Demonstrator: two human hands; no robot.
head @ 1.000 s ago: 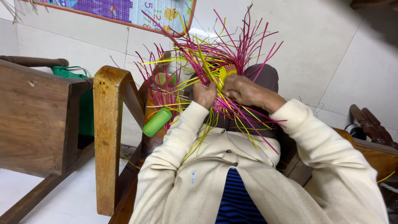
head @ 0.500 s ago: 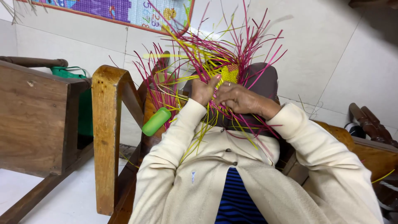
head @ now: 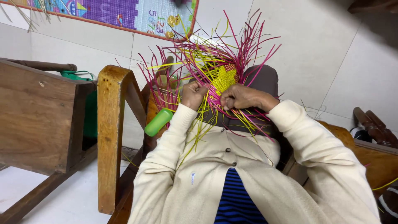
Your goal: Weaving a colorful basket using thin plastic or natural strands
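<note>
- Work item: a partly woven basket base (head: 224,79) of pink and yellow strips sits in the upper centre of the frame, resting on the person's dark-clad raised knee (head: 261,83). A small yellow woven patch shows at its middle; loose strip ends fan out upward and to both sides.
- Left hand (head: 194,94): centre of the frame, just left of the woven patch. It is closed in a pinch on a few strips at the lower left edge of the weave.
- Right hand (head: 238,96): just right of the left hand, apart from it by a narrow gap. The fingers are curled shut over strips at the lower edge of the weave; exactly which strips they grip cannot be told.
- Step in hand, as a judgement: interlacing strips at the edge of the woven base, one hand holding the weave firm while the other works a strip.
- Next move, as a judgement: it calls for keeping the held strips taut, separating one loose strip from the tangle, and passing it over and under its neighbours without loosening the finished patch.
- Surroundings: a green cylindrical object (head: 158,122) lies left of centre, beside the left sleeve; a wooden chair frame (head: 111,137) stands further left; a colourful chart (head: 124,12) hangs at the upper left.
</note>
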